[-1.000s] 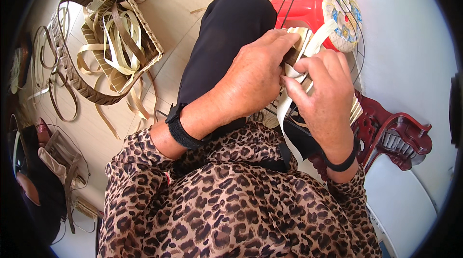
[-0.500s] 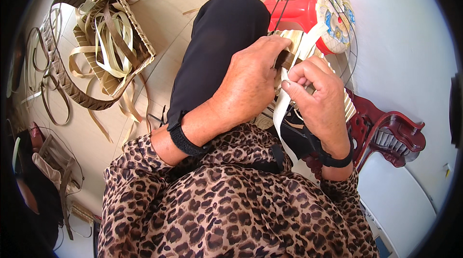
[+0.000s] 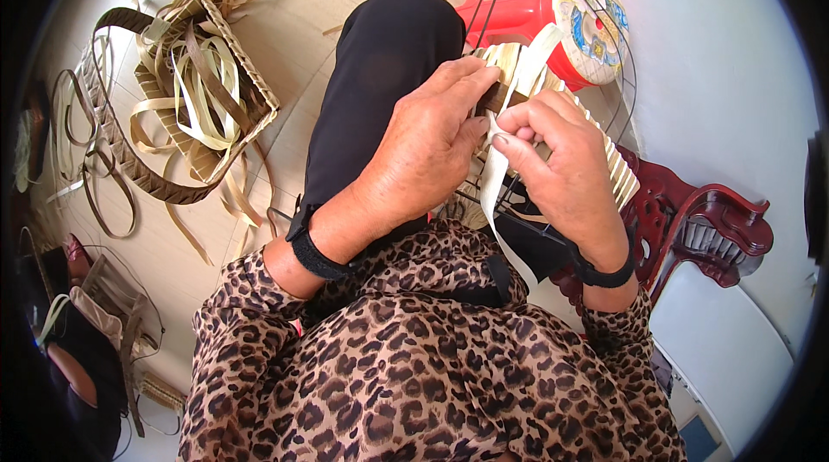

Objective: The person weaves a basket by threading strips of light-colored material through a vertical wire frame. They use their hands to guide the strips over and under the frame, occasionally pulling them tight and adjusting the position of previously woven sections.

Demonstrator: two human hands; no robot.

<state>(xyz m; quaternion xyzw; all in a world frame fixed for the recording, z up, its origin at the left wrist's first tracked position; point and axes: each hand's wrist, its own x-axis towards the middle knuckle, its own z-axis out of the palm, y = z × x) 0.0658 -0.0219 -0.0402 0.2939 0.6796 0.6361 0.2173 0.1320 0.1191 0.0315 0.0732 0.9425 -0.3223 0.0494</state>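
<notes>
On my lap rests a partly woven basket [image 3: 623, 175], its dark wire frame wrapped in cream strips. My left hand [image 3: 423, 138] is closed at its near-left side, fingertips beside a brown strip [image 3: 494, 99] that crosses the cream ones. My right hand [image 3: 561, 160] pinches a flat cream strip [image 3: 492, 190] between thumb and forefinger. The strip's long tail hangs toward my lap, and another pale end sticks up past the brown strip. The fingertips of both hands nearly meet. My left fingers partly hide what they grip.
A brown-handled basket [image 3: 250, 73] full of loose strips stands on the tiled floor [image 3: 298, 39] at left. Ahead is a red plastic stool [image 3: 518, 13] with a patterned seat. Carved dark-red wooden furniture [image 3: 691, 220] and a white wall are at right. Another person's arm [image 3: 73, 371] shows lower left.
Both hands and the basket have shifted slightly left in the picture. My right thumb and forefinger have drawn together on the cream strip, nearer the left thumb.
</notes>
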